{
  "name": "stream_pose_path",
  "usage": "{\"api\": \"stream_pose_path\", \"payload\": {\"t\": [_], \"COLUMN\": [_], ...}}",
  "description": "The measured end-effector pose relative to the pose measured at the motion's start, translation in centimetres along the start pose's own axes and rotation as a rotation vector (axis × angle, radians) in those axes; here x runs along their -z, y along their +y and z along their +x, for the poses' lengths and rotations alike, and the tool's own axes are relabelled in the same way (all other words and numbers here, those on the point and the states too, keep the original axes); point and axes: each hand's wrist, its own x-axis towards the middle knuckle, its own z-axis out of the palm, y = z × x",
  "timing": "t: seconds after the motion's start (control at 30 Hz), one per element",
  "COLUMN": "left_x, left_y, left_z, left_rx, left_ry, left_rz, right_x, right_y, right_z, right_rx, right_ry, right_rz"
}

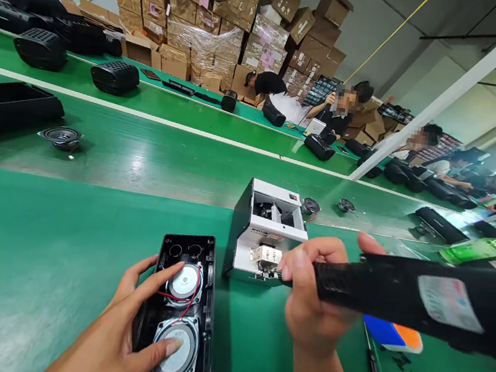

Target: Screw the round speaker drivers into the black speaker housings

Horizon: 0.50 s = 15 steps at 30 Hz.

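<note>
My left hand (pixel 122 326) grips a black speaker housing (pixel 209 311) on the green bench. Its index finger presses on the upper speaker driver (pixel 187 278) and its thumb on the lower speaker driver (pixel 177 362); the other fingers lie along the left wall. Red wires run across both drivers. In my right hand (pixel 315 311) is a black electric screwdriver (pixel 382 284), held sideways with a white label on its body. Its tip is at the front outlet of a white and dark screw feeder (pixel 273 230); my fingers partly hide the contact.
Loose speaker drivers (pixel 63 138) lie on the line beyond. Another black housing (pixel 3 109) sits at left. On the right are a blue and orange object (pixel 393 335), a dark slim tool (pixel 373 369) and a green packet (pixel 481 249). A white post (pixel 448 95) slants up; co-workers sit across.
</note>
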Motion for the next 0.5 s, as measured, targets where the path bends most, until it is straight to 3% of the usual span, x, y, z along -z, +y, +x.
{"api": "stream_pose_path", "payload": {"t": [0.27, 0.37, 0.5], "left_x": [0.2, 0.3, 0.7], "left_y": [0.9, 1.0, 1.5], "left_z": [-0.4, -0.3, -0.3], "left_rx": [-0.040, -0.053, -0.024], "left_ry": [-0.042, -0.046, -0.087], "left_rz": [0.023, 0.079, 0.156], "right_x": [-0.4, -0.1, 1.6], "right_y": [-0.5, -1.9, -4.9], "right_z": [-0.6, -1.4, -3.0], "right_rx": [-0.194, -0.306, -0.314], "right_ry": [-0.007, -0.037, -0.073], "right_rz": [0.035, 0.083, 0.210]}}
